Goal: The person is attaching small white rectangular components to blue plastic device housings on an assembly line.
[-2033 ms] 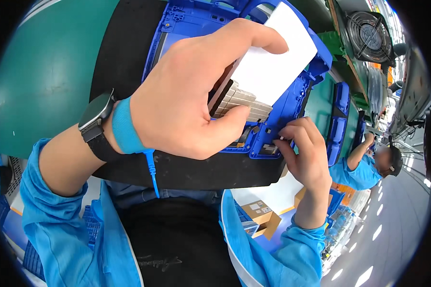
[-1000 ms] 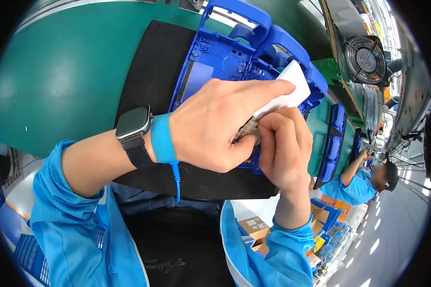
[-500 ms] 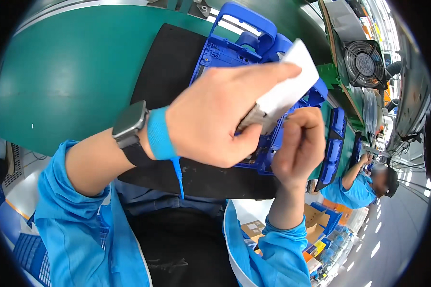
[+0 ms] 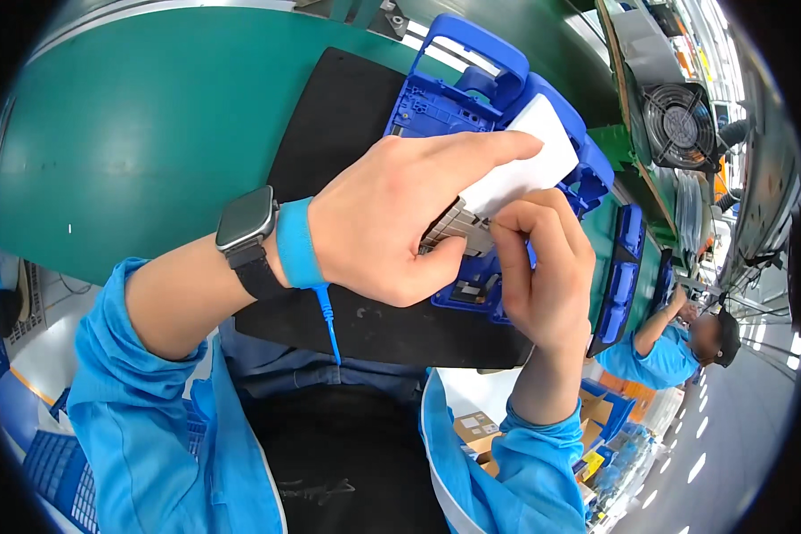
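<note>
My left hand (image 4: 387,218) is closed on a white sheet (image 4: 543,133), its forefinger stretched along the top and its thumb underneath. Rows of small grey rectangular pads (image 4: 468,229) show at the sheet's near end, partly covered by that hand. At this same end, my right hand (image 4: 550,267) is pinched, thumb against forefinger; whatever lies between the tips is too small to make out. Beneath both hands a blue plastic housing (image 4: 436,109) with a handle-like loop lies on a black mat (image 4: 338,107), largely hidden by the hands and sheet.
The mat rests on a green bench (image 4: 151,133). More blue plastic parts (image 4: 620,276) lie on a dark mat to the right. A black fan (image 4: 681,125) stands beyond at the upper right. A co-worker (image 4: 659,347) in blue sits further right. A blue cord (image 4: 329,325) hangs from my left wristband.
My right hand has shifted up to the sheet's padded end, its fingers more raised. The sheet is tilted so that more grey pads show. The whole view has shifted slightly.
</note>
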`<state>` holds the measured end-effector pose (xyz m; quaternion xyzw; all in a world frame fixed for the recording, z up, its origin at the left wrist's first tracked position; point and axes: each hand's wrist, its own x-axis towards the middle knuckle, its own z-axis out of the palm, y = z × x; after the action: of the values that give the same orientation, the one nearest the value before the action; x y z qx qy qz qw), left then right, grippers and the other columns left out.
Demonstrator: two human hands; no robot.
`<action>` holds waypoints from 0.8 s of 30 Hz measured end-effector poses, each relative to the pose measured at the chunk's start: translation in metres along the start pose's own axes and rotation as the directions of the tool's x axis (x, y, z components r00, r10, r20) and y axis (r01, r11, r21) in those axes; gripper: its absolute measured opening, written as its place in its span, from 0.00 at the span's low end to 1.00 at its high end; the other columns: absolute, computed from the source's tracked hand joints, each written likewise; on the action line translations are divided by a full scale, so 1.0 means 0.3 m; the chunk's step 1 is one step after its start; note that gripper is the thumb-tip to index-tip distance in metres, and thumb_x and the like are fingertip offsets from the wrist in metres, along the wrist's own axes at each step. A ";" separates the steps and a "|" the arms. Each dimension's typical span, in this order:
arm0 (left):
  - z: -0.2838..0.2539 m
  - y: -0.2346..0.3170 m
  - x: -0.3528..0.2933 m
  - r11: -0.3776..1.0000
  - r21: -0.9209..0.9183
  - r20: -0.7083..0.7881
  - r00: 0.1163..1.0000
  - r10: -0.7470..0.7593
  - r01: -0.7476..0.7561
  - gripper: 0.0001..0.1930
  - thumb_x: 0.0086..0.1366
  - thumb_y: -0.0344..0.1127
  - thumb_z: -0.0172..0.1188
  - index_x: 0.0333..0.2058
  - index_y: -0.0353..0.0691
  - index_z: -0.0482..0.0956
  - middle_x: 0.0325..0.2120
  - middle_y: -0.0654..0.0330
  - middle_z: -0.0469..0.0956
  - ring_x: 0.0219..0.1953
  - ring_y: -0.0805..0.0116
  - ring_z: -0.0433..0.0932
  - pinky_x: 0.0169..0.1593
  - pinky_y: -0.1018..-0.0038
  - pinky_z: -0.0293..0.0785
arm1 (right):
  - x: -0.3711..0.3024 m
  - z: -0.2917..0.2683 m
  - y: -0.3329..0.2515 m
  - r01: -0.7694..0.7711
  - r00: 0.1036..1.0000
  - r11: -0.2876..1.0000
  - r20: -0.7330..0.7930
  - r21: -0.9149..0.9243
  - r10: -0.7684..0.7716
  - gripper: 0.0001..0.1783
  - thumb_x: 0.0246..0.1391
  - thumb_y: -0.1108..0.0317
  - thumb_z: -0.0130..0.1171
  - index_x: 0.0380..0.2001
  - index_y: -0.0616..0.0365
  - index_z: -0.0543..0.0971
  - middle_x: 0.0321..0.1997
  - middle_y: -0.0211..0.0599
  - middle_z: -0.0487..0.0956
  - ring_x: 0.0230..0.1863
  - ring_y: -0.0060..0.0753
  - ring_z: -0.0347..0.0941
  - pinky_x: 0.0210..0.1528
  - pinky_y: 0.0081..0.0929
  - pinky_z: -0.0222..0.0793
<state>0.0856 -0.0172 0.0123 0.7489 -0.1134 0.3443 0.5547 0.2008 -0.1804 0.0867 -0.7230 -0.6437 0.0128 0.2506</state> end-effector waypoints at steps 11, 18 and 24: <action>0.000 0.004 -0.013 0.999 0.000 -0.033 0.998 0.044 -0.044 0.40 0.46 0.22 0.57 0.64 0.28 0.65 0.44 0.46 0.81 0.37 0.53 0.84 0.40 0.70 0.80 | 0.005 -0.001 -0.024 0.032 0.998 0.998 0.049 -0.052 -0.029 0.10 0.49 0.84 0.64 0.34 0.62 0.77 0.32 0.41 0.75 0.30 0.42 0.74 0.32 0.32 0.71; -0.005 0.017 -0.021 0.999 -0.010 -0.047 0.998 0.051 -0.051 0.39 0.47 0.20 0.56 0.64 0.28 0.66 0.43 0.46 0.81 0.37 0.53 0.84 0.39 0.70 0.80 | 0.003 0.002 -0.037 0.010 1.000 1.000 -0.026 -0.006 -0.010 0.11 0.47 0.81 0.68 0.35 0.61 0.80 0.33 0.40 0.78 0.31 0.43 0.77 0.31 0.32 0.74; 0.010 0.004 -0.010 0.999 -0.022 -0.027 0.999 0.043 -0.044 0.39 0.47 0.21 0.56 0.64 0.28 0.66 0.40 0.47 0.81 0.35 0.54 0.84 0.38 0.70 0.79 | -0.007 0.017 -0.023 0.038 0.999 0.999 -0.025 -0.005 -0.038 0.11 0.47 0.82 0.68 0.34 0.62 0.80 0.32 0.41 0.78 0.29 0.41 0.78 0.29 0.30 0.73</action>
<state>0.0838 -0.0211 0.0109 0.7352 -0.1262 0.3650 0.5571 0.1923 -0.1803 0.0842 -0.7111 -0.6543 -0.0023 0.2572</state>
